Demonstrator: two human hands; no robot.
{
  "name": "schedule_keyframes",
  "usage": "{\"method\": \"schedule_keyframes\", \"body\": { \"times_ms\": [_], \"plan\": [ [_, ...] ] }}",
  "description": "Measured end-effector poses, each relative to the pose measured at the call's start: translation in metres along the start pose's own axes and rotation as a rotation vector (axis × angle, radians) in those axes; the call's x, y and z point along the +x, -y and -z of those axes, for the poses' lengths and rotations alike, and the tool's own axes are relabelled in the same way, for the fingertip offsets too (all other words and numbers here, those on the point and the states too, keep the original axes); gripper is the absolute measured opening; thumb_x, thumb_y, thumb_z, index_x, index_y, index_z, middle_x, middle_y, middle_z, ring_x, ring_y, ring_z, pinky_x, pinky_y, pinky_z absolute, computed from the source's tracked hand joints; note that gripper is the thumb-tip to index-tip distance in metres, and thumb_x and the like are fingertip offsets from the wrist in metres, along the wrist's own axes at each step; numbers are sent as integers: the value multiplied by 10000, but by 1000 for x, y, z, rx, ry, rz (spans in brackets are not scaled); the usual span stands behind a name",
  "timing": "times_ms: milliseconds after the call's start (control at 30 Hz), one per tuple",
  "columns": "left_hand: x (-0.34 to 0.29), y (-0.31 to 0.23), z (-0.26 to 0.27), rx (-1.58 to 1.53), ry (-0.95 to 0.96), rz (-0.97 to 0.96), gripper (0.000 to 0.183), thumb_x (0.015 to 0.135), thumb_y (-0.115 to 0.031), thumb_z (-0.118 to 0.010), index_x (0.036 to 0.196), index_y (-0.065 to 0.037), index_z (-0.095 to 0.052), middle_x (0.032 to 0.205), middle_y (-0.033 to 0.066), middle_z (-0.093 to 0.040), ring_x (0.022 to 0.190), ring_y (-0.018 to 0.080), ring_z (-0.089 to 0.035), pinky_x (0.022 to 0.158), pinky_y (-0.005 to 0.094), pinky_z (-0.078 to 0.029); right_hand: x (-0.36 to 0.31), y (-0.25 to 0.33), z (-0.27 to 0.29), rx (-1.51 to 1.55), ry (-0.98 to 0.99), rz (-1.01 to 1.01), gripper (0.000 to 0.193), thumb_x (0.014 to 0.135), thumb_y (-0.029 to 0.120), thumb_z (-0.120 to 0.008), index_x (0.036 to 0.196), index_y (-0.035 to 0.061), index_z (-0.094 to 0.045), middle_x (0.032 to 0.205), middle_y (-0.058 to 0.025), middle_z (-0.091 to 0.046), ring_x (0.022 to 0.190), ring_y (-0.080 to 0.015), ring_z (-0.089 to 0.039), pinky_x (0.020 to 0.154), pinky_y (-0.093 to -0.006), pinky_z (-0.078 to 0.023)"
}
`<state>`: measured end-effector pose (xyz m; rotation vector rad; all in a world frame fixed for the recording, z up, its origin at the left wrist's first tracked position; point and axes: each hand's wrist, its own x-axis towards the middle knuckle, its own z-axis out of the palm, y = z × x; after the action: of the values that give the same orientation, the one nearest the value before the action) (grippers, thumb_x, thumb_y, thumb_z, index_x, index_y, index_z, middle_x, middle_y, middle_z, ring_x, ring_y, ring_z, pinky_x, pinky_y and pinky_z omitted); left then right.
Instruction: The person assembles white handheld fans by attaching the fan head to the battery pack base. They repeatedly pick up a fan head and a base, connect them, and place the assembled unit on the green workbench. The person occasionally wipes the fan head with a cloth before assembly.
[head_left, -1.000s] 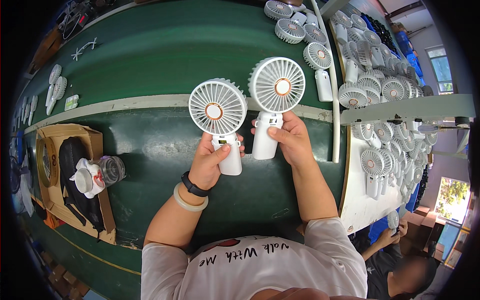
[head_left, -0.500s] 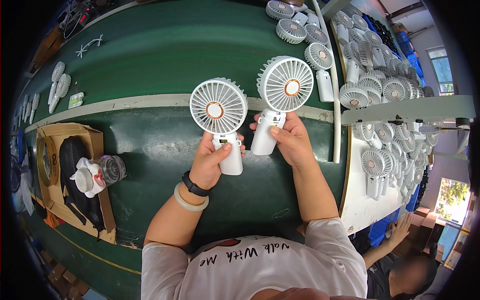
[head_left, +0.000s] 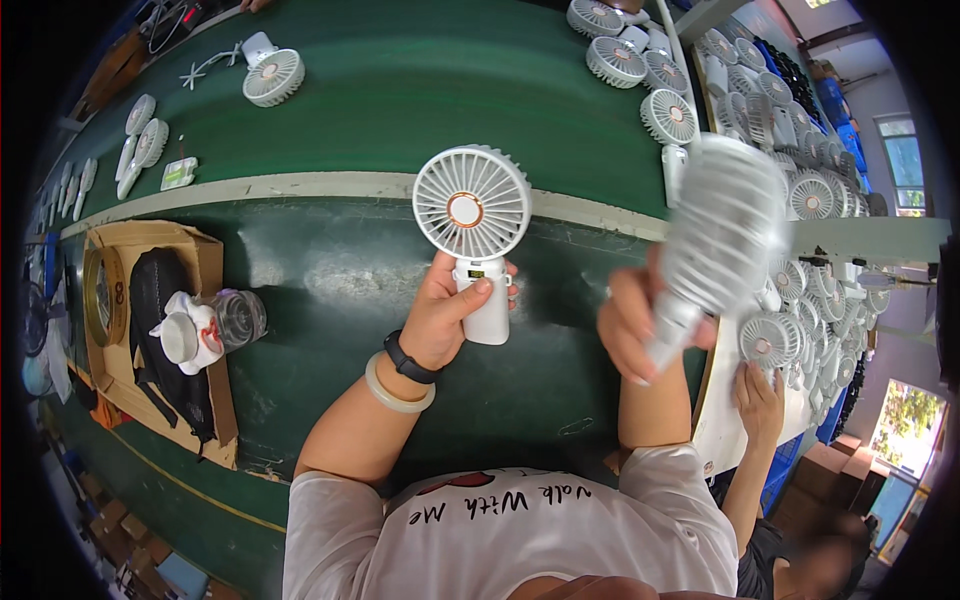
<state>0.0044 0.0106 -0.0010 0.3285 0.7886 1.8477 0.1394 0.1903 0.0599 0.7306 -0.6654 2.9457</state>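
Observation:
My left hand [head_left: 452, 300] is closed around the handle of a white handheld fan [head_left: 472, 205], held upright with its round grille and copper-ringed hub facing up. A small display shows on its handle beside my thumb. At the right, my right hand [head_left: 632, 325] grips a second white handheld fan [head_left: 722, 225] by the handle. That fan is smeared by motion and tilted toward the right, above the edge of the green bench [head_left: 540, 400].
Many white fans [head_left: 770, 340] crowd a white table at the right, where a co-worker's hand [head_left: 760, 400] touches one. More fans [head_left: 617, 62] lie at the far right. A cardboard box [head_left: 215, 340] with a black pouch and a clear jar [head_left: 240, 318] stands left. Another fan [head_left: 273, 78] lies far left.
My right hand has swung its fan right and turned it; my left fan stays upright, shifted slightly right in view. A fan has appeared far left. The co-worker's hand has reached the piled fans.

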Motion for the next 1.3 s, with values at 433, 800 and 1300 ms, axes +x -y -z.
{"method": "schedule_keyframes", "body": {
  "times_ms": [433, 800, 1300],
  "plan": [
    [1, 2, 2, -9, -2, -4, 400, 887, -131, -533, 1252, -96, -373, 1105, 129, -534, 946, 230, -583, 793, 395, -519, -1, -8, -27, -806, -620, 131, 583, 738, 233, -671, 1151, -87, -412, 891, -199, -592, 671, -297, -636, 601, -393, -560],
    [3, 4, 5, -151, 67, -46, 504, 882, -323, -555, 1281, -67, -384, 1178, 118, -507, 1072, 249, -528, 886, 440, -472, 5, -32, 23, -810, -908, 66, 487, 829, 114, -628, 1243, 0, -399, 1108, -158, -587, 1022, -250, -592, 885, -379, -472],
    [4, 3, 1, -142, 60, -45, 615, 841, -378, -604, 1305, -44, -377, 1264, 113, -469, 1185, 258, -451, 970, 445, -406, 2, -31, 30, -794, -882, 89, 489, 803, 110, -629, 1226, -18, -419, 1137, -180, -577, 1018, -266, -595, 881, -387, -482]
  ]
}}
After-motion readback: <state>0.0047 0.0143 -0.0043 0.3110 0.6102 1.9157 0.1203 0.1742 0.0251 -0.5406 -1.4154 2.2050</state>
